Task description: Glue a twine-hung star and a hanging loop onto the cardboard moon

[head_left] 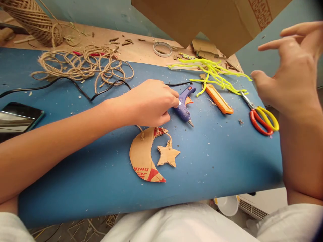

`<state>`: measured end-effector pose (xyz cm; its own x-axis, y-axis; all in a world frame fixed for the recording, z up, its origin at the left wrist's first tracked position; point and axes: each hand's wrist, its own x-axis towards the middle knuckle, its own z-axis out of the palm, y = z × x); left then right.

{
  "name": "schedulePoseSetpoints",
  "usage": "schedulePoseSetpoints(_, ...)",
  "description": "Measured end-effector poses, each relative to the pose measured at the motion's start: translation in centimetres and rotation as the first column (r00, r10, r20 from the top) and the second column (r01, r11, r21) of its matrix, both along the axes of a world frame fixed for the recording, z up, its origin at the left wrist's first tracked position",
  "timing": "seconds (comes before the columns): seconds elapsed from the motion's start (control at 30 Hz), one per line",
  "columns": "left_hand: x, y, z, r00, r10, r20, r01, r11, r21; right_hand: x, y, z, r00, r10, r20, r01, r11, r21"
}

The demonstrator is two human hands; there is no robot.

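Observation:
My left hand (153, 102) is over the middle of the blue table (209, 168), its fingers curled closed. What lies inside them is hidden. Just below it, a cardboard crescent moon (140, 153) with red print lies flat, and its twine runs up under the hand. A small cardboard star (168, 155) is tied by twine to the moon's upper tip. The blue glue gun (183, 109) lies right beside my left fingertips, nozzle towards me. At the right, my right hand (290, 64) is raised with fingers apart, holding nothing, near a large cardboard sheet (202, 16).
Yellow pipe cleaners (214, 72), an orange box cutter (219, 98) and scissors (263, 119) lie at the right. Loose twine (75, 64), a twine spool (32, 22), a black cord (80, 90) and a phone (20, 117) are leftward. A tape roll (163, 49) lies behind.

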<state>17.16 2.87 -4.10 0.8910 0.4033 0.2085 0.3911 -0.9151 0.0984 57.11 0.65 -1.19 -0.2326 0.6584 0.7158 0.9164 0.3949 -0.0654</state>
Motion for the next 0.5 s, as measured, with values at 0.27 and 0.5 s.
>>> schedulePoseSetpoints(0.27, 0.0, -0.1, 0.1, 1.0, -0.015, 0.001, 0.015, 1.0, 0.005, -9.7, -6.3, -1.7, 0.904, 0.382, 0.191, -0.317, 0.899, -0.301)
schedulePoseSetpoints(0.5, 0.0, -0.1, -0.1, 1.0, -0.027, 0.002, 0.026, 0.999, 0.028, -11.2, -8.0, -2.7, 0.852, 0.442, 0.28, -0.345, 0.877, -0.334)
